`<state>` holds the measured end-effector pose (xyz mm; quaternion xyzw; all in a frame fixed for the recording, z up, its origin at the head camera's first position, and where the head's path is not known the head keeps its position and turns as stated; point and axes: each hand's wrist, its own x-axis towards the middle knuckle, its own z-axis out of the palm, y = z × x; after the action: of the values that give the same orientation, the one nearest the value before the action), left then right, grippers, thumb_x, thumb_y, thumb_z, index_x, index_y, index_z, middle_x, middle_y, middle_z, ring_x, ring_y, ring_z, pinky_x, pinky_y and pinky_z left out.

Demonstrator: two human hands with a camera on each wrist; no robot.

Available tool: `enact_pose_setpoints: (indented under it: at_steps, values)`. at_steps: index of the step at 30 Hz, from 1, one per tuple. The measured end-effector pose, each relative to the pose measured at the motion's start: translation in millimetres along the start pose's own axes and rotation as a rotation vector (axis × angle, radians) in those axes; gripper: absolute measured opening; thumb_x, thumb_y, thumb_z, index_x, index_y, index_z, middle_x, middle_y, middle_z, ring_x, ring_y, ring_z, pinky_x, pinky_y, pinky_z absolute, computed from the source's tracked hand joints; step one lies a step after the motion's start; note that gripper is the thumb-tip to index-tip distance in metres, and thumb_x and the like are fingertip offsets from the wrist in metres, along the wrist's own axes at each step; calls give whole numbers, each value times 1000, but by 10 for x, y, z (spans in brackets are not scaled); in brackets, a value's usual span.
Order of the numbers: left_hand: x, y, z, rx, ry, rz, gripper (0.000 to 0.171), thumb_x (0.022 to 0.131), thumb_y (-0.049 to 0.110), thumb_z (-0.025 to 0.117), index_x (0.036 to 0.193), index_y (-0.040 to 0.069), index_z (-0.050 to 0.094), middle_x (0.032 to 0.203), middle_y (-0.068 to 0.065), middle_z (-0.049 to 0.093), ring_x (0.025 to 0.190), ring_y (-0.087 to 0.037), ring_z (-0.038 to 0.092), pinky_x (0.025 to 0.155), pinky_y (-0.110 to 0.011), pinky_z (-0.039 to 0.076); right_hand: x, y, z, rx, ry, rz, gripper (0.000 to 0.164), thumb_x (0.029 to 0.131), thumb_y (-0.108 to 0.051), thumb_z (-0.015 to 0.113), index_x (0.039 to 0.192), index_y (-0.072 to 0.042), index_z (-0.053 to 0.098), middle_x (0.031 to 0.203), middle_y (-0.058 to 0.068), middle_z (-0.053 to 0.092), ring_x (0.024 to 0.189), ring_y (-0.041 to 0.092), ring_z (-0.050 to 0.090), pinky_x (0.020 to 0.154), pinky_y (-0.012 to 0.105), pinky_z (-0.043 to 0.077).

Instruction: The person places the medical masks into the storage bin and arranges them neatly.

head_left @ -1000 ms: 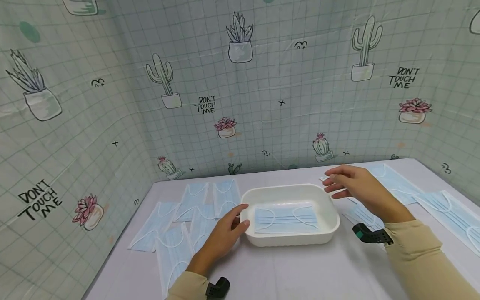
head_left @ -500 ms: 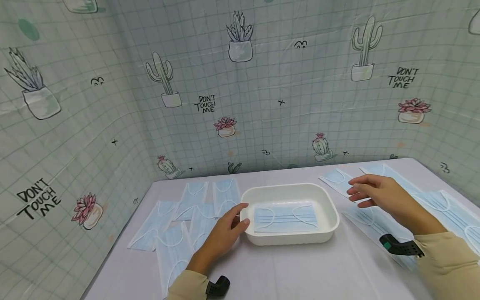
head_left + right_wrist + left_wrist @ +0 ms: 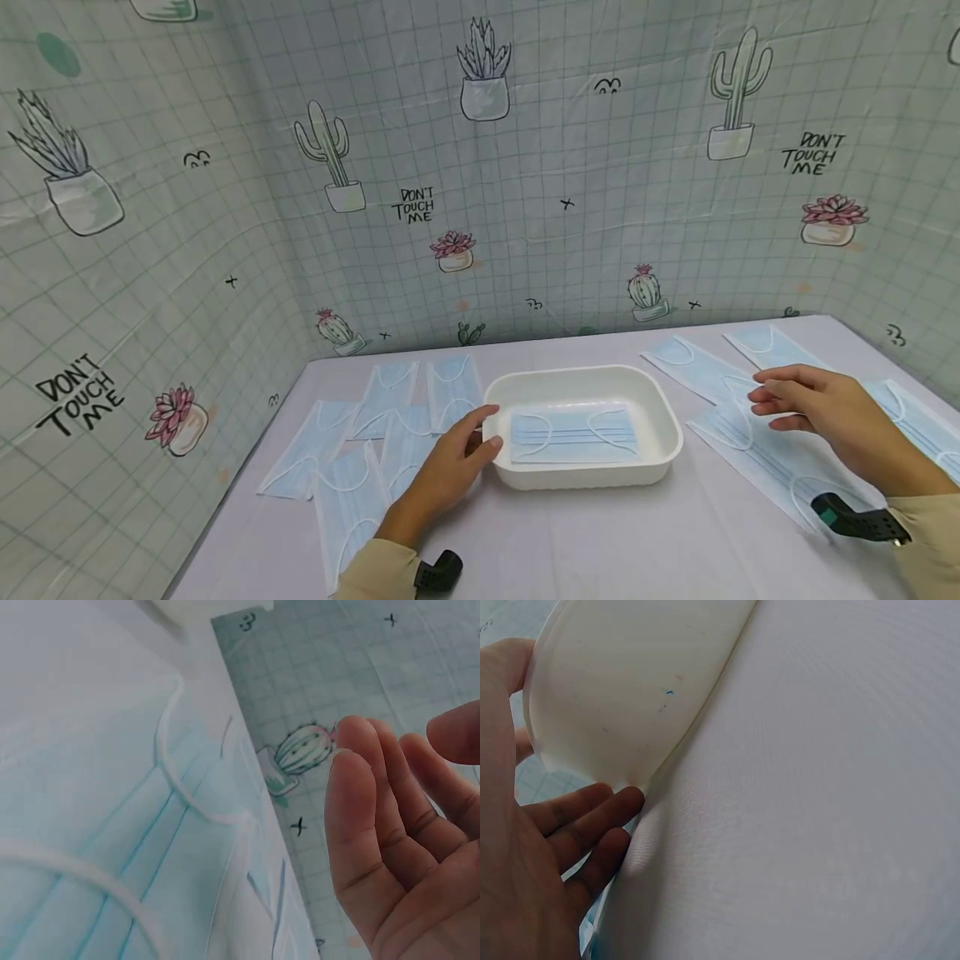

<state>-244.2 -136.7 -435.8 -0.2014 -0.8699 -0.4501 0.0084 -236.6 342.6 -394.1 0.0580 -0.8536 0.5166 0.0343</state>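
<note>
My left hand (image 3: 450,458) holds the left end of a white plastic tray (image 3: 592,479). In the left wrist view several fingers (image 3: 592,817) bend against the tray's outer wall (image 3: 630,690). One pleated blue face mask (image 3: 573,435) lies flat inside the tray, its ear loops on top. My right hand (image 3: 840,412) hovers above a blue face mask (image 3: 780,454) on the right, fingers loosely bent and holding nothing. In the right wrist view the palm and fingers (image 3: 352,802) show, apart from the mask (image 3: 135,825) beside them.
Several more masks (image 3: 352,492) lie spread at the left of the table (image 3: 585,542). Others lie at the right, including one at the back (image 3: 686,362) and one by the right edge (image 3: 918,425). A curtain (image 3: 525,167) with cactus drawings stands behind.
My right hand has moved right and slightly down, away from the tray to over the masks on the right. My left hand stays at the tray.
</note>
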Motion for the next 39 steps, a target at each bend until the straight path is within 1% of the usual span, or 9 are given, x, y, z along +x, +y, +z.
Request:
enact_pose_setpoints:
  at_steps: [7,9,13,15,18,23,26,34,39]
  values:
    - [5,-16,-11,-2,-7,6,52,103,39,54,151,21,45,112,-3,62,94,-17,54,79,-36,46,-129,167,-98,-124,49,20,49,108,-28,48,134,14,48,104,9,71,83,8,70,69,26,57]
    - [19,-18,-13,-5,-10,9,52,103,40,54,151,21,45,111,-3,62,93,-17,54,79,-36,46,-168,221,-141,-147,74,11,48,107,-27,49,133,14,50,102,6,72,82,7,69,67,25,56]
    - [31,-12,-17,-8,-12,16,52,103,40,53,151,21,45,113,-3,62,94,-17,55,79,-36,47,-230,324,-226,-167,117,6,44,107,-23,50,130,15,51,96,-10,71,78,3,68,64,25,56]
    - [32,-8,-21,-13,-15,25,53,103,40,53,151,19,44,118,-4,62,97,-16,56,81,-36,47,-251,362,-269,-181,125,23,43,107,-22,49,130,15,50,95,-12,71,77,1,67,63,26,56]
    - [28,-4,-26,-19,-20,37,54,104,40,53,151,17,44,122,-5,62,99,-16,57,84,-37,47,-273,412,-341,-221,98,67,44,108,-22,48,131,15,47,96,-5,73,76,0,65,63,28,55]
    - [14,-8,-26,-17,-22,37,53,104,40,53,151,16,44,121,-5,62,98,-16,57,83,-37,47,-262,509,-447,-282,3,172,60,103,-34,58,135,14,45,100,7,73,75,5,63,64,29,54]
    - [11,-8,-23,-21,-23,34,53,104,40,53,151,16,44,122,-5,62,99,-16,57,83,-37,48,-246,571,-471,-319,-23,192,65,100,-37,62,136,14,45,101,10,72,75,7,63,64,29,53]
    - [-2,-21,-10,-17,-24,36,54,104,40,52,151,17,44,121,-5,63,99,-16,58,82,-36,48,-242,608,-394,-459,22,145,59,97,-32,67,128,16,52,94,9,70,67,12,52,58,27,47]
    - [8,-13,-21,-4,-22,38,54,104,41,52,151,16,44,116,-4,63,95,-16,57,80,-35,48,-229,624,-406,-530,30,87,56,94,-31,70,123,15,57,93,10,69,70,6,51,58,25,46]
